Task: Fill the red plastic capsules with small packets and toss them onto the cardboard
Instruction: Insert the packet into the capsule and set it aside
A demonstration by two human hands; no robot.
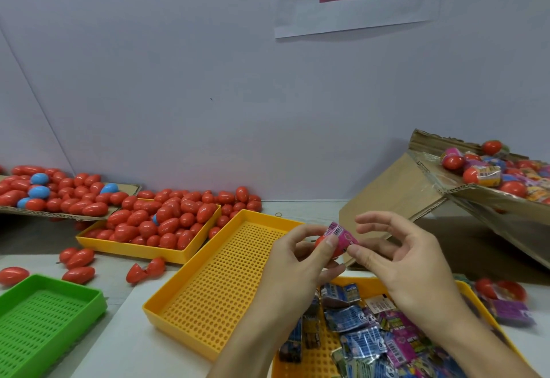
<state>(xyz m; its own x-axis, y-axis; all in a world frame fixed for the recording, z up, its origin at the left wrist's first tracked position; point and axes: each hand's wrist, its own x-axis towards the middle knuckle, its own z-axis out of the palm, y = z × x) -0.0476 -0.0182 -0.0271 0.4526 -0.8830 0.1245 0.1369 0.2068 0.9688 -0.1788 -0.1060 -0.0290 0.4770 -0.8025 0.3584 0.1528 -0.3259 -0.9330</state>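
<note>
Left hand: the left hand (293, 261) grips a red capsule (325, 246), thumb and fingers curled round it.
Right hand: the right hand (398, 254) pinches the lower corner of a pink packet (342, 234) between thumb and forefinger; other fingers spread, relaxed.
Packet: its lower end sits in the capsule's opening, barcode end sticking up.
Below the hands: a yellow tray (464, 288) of mixed small packets (363, 336).
Left of the left hand: a bare yellow perforated tray (214, 294); beyond it, a yellow tray heaped with red capsules (160, 225).
Far left: a green tray (44, 315); red and blue capsules on flat cardboard (68, 215).
Right of the right hand: a tilted cardboard box (416, 187) holding filled capsules (494, 172).
</note>
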